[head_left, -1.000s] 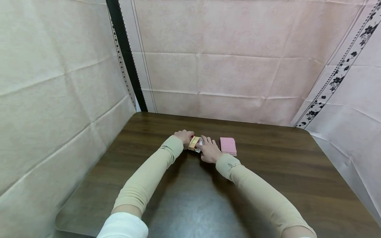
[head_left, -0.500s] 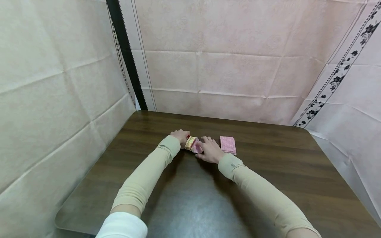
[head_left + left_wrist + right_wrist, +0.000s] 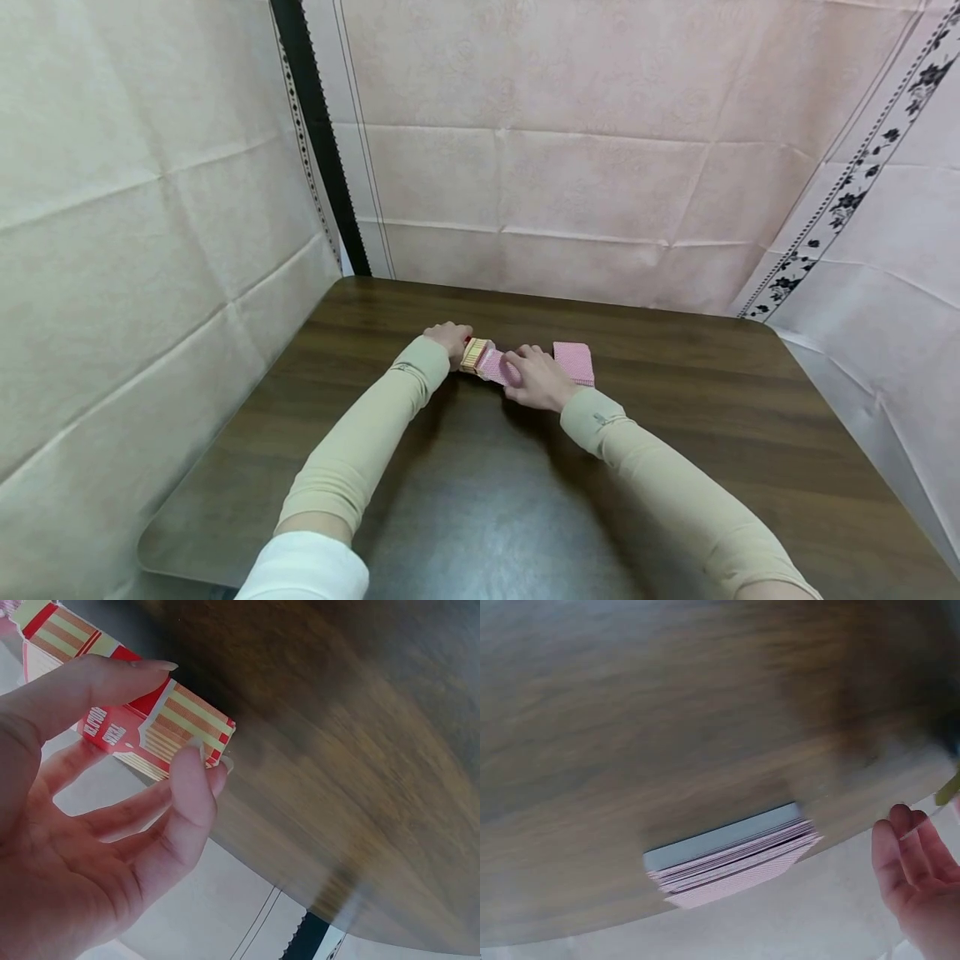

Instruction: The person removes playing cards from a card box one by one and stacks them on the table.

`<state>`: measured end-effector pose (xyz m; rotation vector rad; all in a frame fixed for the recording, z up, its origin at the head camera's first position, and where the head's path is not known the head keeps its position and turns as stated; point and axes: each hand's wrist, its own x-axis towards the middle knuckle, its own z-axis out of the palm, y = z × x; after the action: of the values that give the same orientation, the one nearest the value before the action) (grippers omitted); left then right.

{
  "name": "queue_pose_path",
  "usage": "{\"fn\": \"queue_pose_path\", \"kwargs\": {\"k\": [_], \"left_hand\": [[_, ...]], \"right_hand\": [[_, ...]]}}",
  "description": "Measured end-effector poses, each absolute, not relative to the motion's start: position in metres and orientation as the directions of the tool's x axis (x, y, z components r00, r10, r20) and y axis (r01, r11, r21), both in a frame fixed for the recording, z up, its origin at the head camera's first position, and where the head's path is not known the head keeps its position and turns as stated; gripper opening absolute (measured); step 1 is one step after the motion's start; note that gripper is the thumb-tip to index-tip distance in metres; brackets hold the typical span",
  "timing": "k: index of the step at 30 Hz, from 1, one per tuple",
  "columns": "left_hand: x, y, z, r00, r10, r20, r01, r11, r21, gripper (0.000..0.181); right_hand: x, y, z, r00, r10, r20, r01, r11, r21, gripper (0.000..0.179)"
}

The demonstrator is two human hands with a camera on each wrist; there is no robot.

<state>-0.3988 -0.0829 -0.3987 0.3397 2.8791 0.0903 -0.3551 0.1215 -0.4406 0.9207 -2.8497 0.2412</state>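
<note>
My left hand (image 3: 447,342) grips a small red, yellow-striped card box (image 3: 474,356), thumb on one side and fingers on the other; the left wrist view shows the box (image 3: 187,720) tilted in the fingers. From its right end emerges a pack of pink-backed playing cards (image 3: 495,367). My right hand (image 3: 538,380) pinches the cards' outer end, its fingers covering part of them. In the right wrist view, a thin edge shows at the fingertips of the right hand (image 3: 919,862). Just beyond this hand lies a second stack of pink-backed cards (image 3: 573,360), partly overlapped by the wrist.
The brown wooden table (image 3: 465,500) has rounded corners. Pale cloth (image 3: 600,167) hangs behind it and on both sides. In the right wrist view, the card stack (image 3: 735,862) sits close to the table's edge.
The box has shifted left with my left hand, while my right hand has moved slightly right. More of the pink cards now shows between them. The second stack stays put.
</note>
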Motion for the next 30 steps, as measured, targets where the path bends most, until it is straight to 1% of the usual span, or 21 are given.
{"fn": "queue_pose_path", "kwargs": {"k": [7, 9, 12, 16, 21, 25, 30], "left_hand": [[-0.394, -0.088, -0.392, -0.948, 0.225, -0.227, 0.212, 0.974, 0.078, 0.048], [-0.395, -0.088, -0.392, -0.948, 0.226, -0.225, 0.215, 0.974, 0.073, 0.048], [-0.396, -0.088, -0.393, -0.948, 0.226, -0.223, 0.215, 0.974, 0.073, 0.048], [-0.398, -0.087, -0.395, -0.945, 0.218, -0.243, 0.205, 0.976, 0.080, 0.049], [-0.401, -0.086, -0.399, -0.945, 0.202, -0.258, 0.189, 0.979, 0.077, 0.052], [-0.403, -0.086, -0.399, -0.948, 0.197, -0.250, 0.184, 0.980, 0.073, 0.052], [-0.404, -0.085, -0.401, -0.948, 0.201, -0.247, 0.189, 0.980, 0.069, 0.049]], "right_hand": [[-0.359, 0.141, -0.443, -0.800, -0.524, 0.291, -0.580, 0.800, -0.153, 0.048], [-0.361, 0.148, -0.444, -0.816, -0.484, 0.316, -0.547, 0.823, -0.154, 0.046], [-0.363, 0.156, -0.446, -0.863, -0.387, 0.325, -0.451, 0.880, -0.150, 0.046], [-0.366, 0.166, -0.449, -0.920, -0.236, 0.312, -0.289, 0.948, -0.134, 0.049], [-0.368, 0.174, -0.448, -0.951, -0.092, 0.296, -0.136, 0.982, -0.132, 0.049], [-0.369, 0.177, -0.446, -0.963, -0.026, 0.267, -0.061, 0.990, -0.126, 0.052], [-0.369, 0.178, -0.447, -0.979, 0.000, 0.204, -0.021, 0.995, -0.099, 0.057]]}}
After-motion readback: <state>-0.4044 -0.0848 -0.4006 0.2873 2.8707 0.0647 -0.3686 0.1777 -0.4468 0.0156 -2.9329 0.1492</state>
